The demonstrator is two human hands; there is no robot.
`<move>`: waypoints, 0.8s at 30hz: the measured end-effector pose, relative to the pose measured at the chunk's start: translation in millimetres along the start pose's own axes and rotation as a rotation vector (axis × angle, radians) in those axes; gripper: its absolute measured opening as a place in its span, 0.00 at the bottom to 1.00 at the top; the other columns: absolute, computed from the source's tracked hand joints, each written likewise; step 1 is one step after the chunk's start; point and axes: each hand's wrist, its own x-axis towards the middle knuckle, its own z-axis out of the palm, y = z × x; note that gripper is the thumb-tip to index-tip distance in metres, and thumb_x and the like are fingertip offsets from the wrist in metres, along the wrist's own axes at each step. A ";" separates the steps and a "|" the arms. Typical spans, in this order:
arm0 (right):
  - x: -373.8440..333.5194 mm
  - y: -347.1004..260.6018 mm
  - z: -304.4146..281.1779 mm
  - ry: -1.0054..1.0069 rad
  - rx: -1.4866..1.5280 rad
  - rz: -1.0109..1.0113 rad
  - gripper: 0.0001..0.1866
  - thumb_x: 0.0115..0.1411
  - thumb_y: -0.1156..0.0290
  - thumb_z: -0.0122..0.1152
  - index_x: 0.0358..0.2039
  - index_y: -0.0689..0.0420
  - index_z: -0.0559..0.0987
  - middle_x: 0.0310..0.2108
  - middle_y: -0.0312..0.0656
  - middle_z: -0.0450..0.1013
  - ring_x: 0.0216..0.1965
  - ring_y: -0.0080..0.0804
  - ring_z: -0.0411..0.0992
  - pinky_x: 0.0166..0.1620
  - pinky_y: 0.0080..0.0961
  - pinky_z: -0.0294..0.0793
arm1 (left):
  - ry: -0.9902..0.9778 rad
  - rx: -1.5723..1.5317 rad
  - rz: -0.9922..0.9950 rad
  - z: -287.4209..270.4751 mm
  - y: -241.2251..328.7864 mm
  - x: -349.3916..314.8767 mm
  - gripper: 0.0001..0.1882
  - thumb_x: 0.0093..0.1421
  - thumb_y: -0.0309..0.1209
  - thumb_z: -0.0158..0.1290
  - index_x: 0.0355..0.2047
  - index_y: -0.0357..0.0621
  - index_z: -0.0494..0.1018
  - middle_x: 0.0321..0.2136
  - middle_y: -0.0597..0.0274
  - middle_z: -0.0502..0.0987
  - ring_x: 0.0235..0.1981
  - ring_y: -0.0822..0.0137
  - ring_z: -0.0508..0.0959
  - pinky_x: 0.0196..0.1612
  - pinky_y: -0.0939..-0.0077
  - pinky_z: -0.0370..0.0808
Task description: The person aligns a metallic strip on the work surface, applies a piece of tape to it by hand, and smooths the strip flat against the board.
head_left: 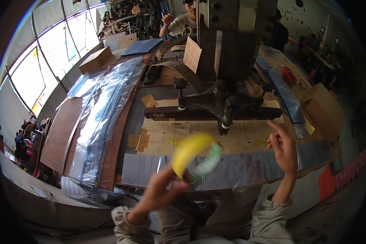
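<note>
My left hand (162,187) grips a roll of yellow tape (191,152) by its near left side; roll and fingers are smeared by motion. The inner ring shows pale green and white. Over the right end of the machine's bed, my right hand (284,152) is raised with the index finger stretched out and the others partly curled. Nothing shows in it. Between my hands lies a flat tan board (166,132) with dark lines and brown tape patches at its left end. A dark pressing bar (211,113) with several adjusting knobs stands over its far side.
Clear plastic sheeting (105,110) covers the left side table, with a cardboard box (95,59) behind. A heavy machine column (236,53) rises at centre. On the right are a blue strip (282,91) and an open carton (321,110). Another person (183,24) works at the far side.
</note>
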 end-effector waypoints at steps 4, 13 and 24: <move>-47.4 -53.9 27.7 -0.054 0.068 -0.291 0.17 0.64 0.67 0.49 0.51 0.58 0.74 0.30 0.39 0.70 0.31 0.25 0.70 0.32 0.22 0.71 | -0.190 0.225 0.191 51.0 -10.5 -10.8 0.12 0.54 0.27 0.58 0.34 0.34 0.67 0.28 0.54 0.66 0.24 0.53 0.72 0.26 0.66 0.70; -94.7 -56.6 42.5 0.055 0.099 -0.211 0.15 0.61 0.64 0.54 0.45 0.58 0.78 0.32 0.42 0.73 0.29 0.26 0.72 0.31 0.20 0.72 | -0.168 0.348 0.147 50.6 -11.0 -10.7 0.15 0.51 0.31 0.61 0.30 0.36 0.67 0.23 0.58 0.65 0.22 0.59 0.70 0.25 0.69 0.68; -103.6 -61.3 73.5 0.223 0.152 -0.159 0.14 0.56 0.72 0.61 0.43 0.60 0.78 0.35 0.43 0.75 0.34 0.31 0.74 0.35 0.22 0.74 | -0.021 0.073 0.337 59.5 -23.0 -22.5 0.16 0.47 0.30 0.64 0.31 0.36 0.69 0.26 0.58 0.73 0.28 0.60 0.75 0.34 0.72 0.72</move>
